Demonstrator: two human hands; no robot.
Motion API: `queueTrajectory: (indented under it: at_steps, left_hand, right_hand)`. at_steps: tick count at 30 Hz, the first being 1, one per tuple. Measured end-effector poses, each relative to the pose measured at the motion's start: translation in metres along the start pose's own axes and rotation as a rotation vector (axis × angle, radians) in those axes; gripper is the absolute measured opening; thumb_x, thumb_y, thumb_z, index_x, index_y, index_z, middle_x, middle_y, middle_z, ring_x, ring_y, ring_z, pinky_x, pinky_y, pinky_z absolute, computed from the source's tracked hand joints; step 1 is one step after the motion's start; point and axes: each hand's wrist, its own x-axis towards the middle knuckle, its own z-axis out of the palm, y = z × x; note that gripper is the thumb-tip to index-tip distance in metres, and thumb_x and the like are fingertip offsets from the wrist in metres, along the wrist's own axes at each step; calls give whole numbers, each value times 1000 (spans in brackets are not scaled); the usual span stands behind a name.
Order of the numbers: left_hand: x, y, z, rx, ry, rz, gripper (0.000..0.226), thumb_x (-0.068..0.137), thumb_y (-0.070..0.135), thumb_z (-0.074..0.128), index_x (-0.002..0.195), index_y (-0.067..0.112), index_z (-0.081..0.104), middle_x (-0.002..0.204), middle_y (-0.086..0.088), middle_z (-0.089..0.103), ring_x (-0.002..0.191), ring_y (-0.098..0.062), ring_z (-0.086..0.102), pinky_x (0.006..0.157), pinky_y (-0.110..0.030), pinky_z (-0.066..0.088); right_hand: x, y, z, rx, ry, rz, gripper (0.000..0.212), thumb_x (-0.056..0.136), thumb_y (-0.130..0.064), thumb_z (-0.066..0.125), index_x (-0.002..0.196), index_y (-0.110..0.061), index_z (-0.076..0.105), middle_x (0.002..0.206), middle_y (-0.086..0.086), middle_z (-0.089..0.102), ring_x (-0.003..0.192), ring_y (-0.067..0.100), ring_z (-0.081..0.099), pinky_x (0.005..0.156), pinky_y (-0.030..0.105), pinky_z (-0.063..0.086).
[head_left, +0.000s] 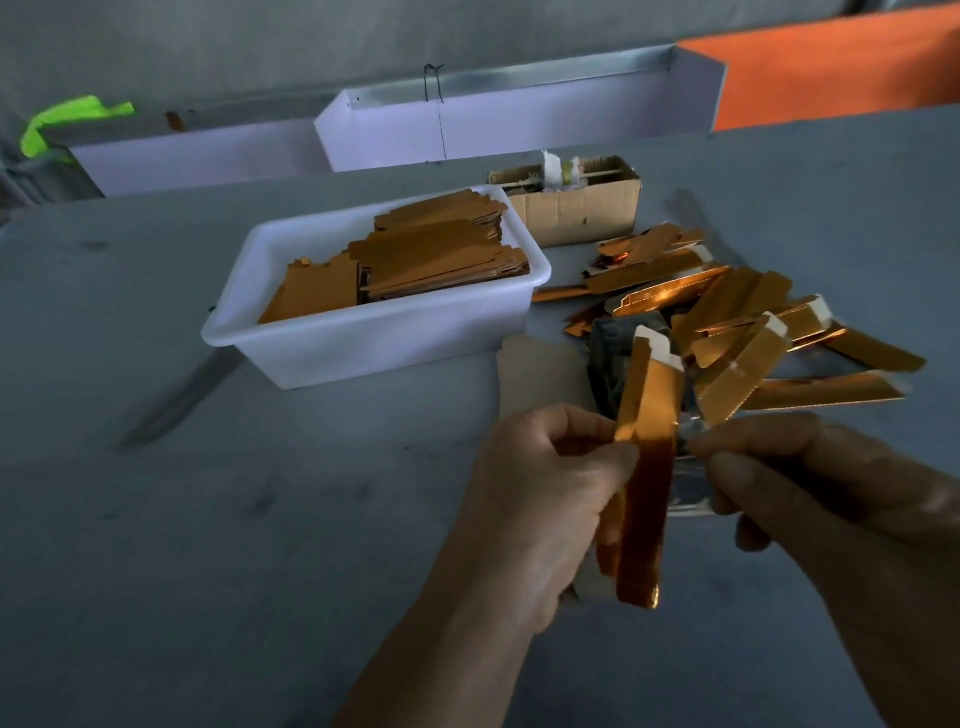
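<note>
The left hand (540, 493) pinches a long narrow copper-gold foil cardboard carton (647, 467) between thumb and curled fingers and holds it almost upright above the grey table (260, 519). The right hand (810, 493), with fingers curled, seems to pinch a shiny silver packet (690, 491) just beside the carton's edge. I see the risk here: if the packet goes in crooked, the thin cardboard may crease or tear. A loose pinch could also drop the carton onto the pile of copper-gold cartons (737, 322) behind.
</note>
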Motion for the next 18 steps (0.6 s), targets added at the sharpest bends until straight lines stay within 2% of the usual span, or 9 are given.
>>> queueTrajectory:
  at_steps: [3,6,8,10,13,16,18]
  left_hand:
    - [-1,0,-1,-4,11,-18,12,86,11,68,77,19,72,60,5,69,47,-6,63,50,-21,52]
    - [-1,-1,-2,-17,15,-28,11,84,9,70,77,16,74,74,-3,75,70,-19,73,73,-38,61]
    - [-1,-1,-2,-8,12,-24,9,83,10,71,77,16,75,77,-4,75,76,-21,74,79,-43,60]
    - [-2,-1,-2,-8,-3,-29,8,84,13,71,77,17,74,78,-2,75,76,-18,74,80,-40,60]
    - [-3,0,-3,-25,-22,-25,11,84,14,71,76,20,73,78,1,76,76,-14,74,77,-34,60]
    - [-5,1,-3,-36,-51,-8,12,85,13,71,76,22,73,79,1,76,78,-16,74,79,-36,60]
    - [-5,2,-4,-29,-62,-14,13,85,13,70,77,22,73,79,1,76,79,-15,74,81,-36,59]
  right_hand:
    - [6,-8,7,-6,-84,-21,25,66,-33,56,78,-50,70,66,-20,66,63,-3,62,49,6,44]
    - [11,-7,11,-11,-118,-21,26,63,-36,54,80,-48,70,71,-17,68,65,0,61,52,8,46]
    - [13,-7,12,-48,-115,-24,34,61,-43,53,90,-57,66,78,-16,68,68,2,62,54,8,47]
    - [15,-8,12,-119,-116,1,52,61,-46,51,109,-65,54,83,-16,68,72,3,63,57,10,49]
    - [20,-8,13,-229,-86,36,66,61,-46,52,124,-54,35,85,-20,68,73,-1,65,52,17,51]
    - [22,-6,15,-307,-56,50,72,70,-36,62,135,-41,31,83,-24,67,71,-4,64,50,17,48]
    - [22,-5,17,-321,-46,71,74,75,-26,67,140,-35,31,82,-25,67,72,-5,64,56,18,47]
